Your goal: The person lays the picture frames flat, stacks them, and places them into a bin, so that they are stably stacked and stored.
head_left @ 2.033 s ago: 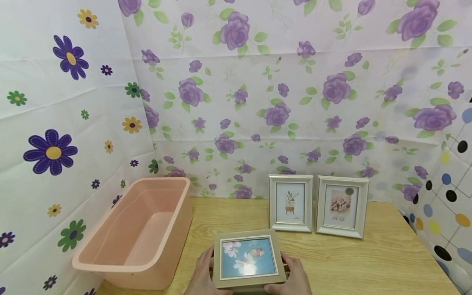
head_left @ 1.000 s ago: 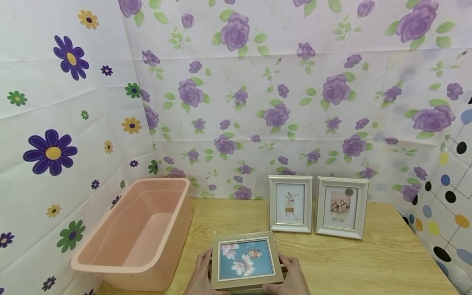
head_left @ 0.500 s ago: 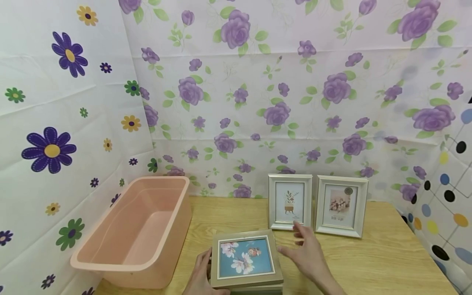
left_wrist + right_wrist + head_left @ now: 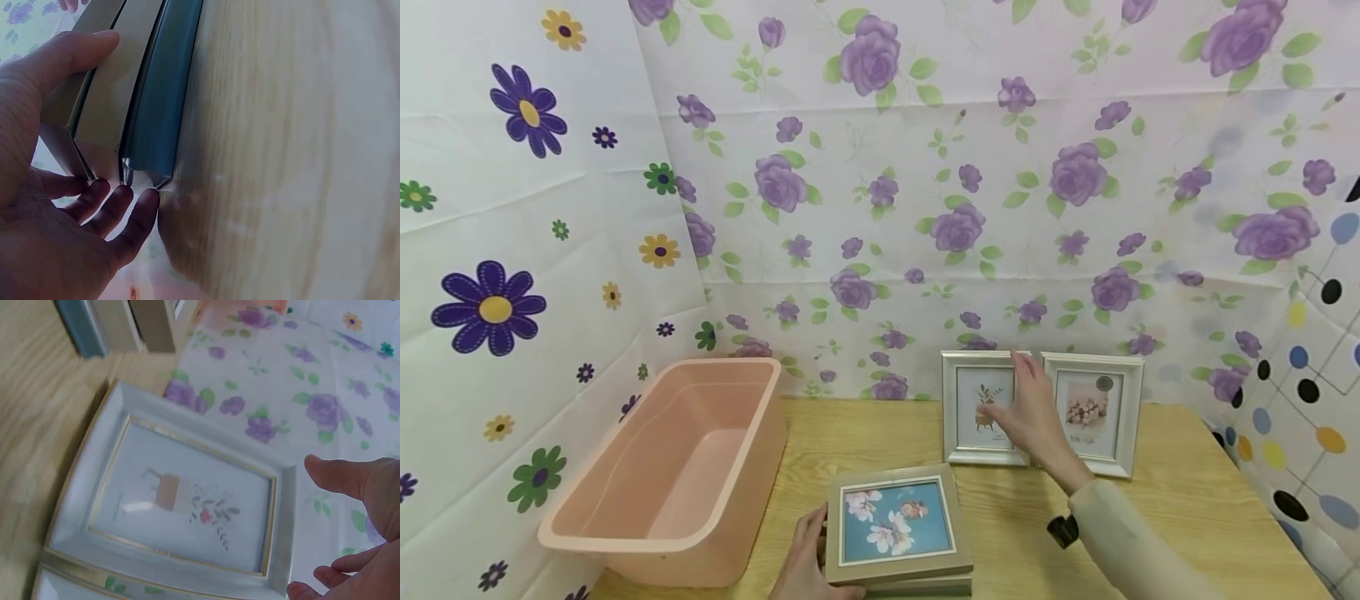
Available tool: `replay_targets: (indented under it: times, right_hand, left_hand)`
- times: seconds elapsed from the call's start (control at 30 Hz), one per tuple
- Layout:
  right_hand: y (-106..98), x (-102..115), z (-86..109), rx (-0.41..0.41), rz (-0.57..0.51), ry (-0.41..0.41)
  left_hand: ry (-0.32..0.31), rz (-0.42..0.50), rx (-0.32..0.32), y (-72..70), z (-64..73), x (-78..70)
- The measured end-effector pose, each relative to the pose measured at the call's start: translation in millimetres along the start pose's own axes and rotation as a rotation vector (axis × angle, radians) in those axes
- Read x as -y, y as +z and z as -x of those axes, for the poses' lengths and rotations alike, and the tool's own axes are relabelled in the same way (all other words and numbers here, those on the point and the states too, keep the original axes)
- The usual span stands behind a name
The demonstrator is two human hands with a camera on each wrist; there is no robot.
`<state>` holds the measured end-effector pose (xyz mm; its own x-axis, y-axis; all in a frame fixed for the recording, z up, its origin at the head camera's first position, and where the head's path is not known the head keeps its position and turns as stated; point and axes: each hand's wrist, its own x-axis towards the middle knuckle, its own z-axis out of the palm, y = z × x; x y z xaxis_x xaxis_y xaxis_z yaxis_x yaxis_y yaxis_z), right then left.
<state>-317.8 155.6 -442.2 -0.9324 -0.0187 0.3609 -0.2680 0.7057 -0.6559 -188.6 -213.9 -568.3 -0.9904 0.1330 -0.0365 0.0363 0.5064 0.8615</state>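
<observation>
Left hand [image 4: 805, 562]: we see it gripping a near corner of the stack [image 4: 898, 535], thumb on the near side, fingers along the left.
Stack: three frames lying flat on the table [image 4: 850, 437], two tan ones above a blue frame [image 4: 161, 94]; the top picture shows pale blossoms on blue.
Sleeve [image 4: 1138, 546]: cream, coming in from the near right, with a dark object [image 4: 1063, 531] beside the cuff.
Tub [image 4: 741, 510]: pink, to our left, well apart from the stack.
Right hand [image 4: 1036, 415]: thumb and fingers spread wide, just beside the top edge of the plant frame [image 4: 974, 385]; we cannot tell whether they touch it.
Plant frame: white, upright on the table beyond the stack.
Blossom frame [image 4: 1090, 408]: also white and upright, just right of the plant frame, partly hidden from us by the hand.
Rose cloth [image 4: 850, 217]: white with purple roses, behind both white frames.
</observation>
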Motion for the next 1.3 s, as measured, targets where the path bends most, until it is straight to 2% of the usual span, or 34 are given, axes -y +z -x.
replay_targets:
  times: [0.2, 0.4, 0.53, 0.57, 0.73, 0.83, 0.97, 1.13, 1.3]
  right_hand:
    - [6.5, -8.2, -24.2, -0.015, 0.070, -0.054]
    - [9.2, -11.3, -37.4, 0.024, 0.094, -0.056]
    - [10.9, -12.7, -42.8, 0.027, 0.095, -0.065]
    - [14.3, -18.6, -44.8, 0.017, 0.090, -0.076]
    - [20.9, -26.6, -45.9, 0.004, 0.076, -0.086]
    - [19.1, -21.3, -43.8, 0.014, 0.079, -0.069]
    - [16.0, -15.2, -42.4, 0.028, 0.099, -0.050]
    - [14.5, -18.8, -46.2, 0.075, 0.121, -0.054]
    - [10.7, -23.7, -46.9, 0.129, 0.138, -0.081]
  left_hand:
    - [-0.006, 0.022, 0.002, 0.3, 0.5, 0.6]
    - [-0.006, 0.008, -0.003, -0.1, 0.5, 1.3]
    - [-0.003, -0.011, -0.008, -0.9, 0.3, 2.2]
    - [-0.003, -0.005, -0.005, -1.2, 0.5, 2.2]
    - [0.001, 0.062, 0.024, -2.0, 1.9, 3.0]
    - [-0.001, 0.076, 0.032, -2.1, 2.1, 3.0]
    - [-0.008, 0.068, 0.030, -2.1, 1.7, 2.4]
    - [-0.005, 0.063, 0.024, -2.8, 1.5, 2.5]
    - [0.025, 0.036, 0.020, -3.9, 3.1, 3.7]
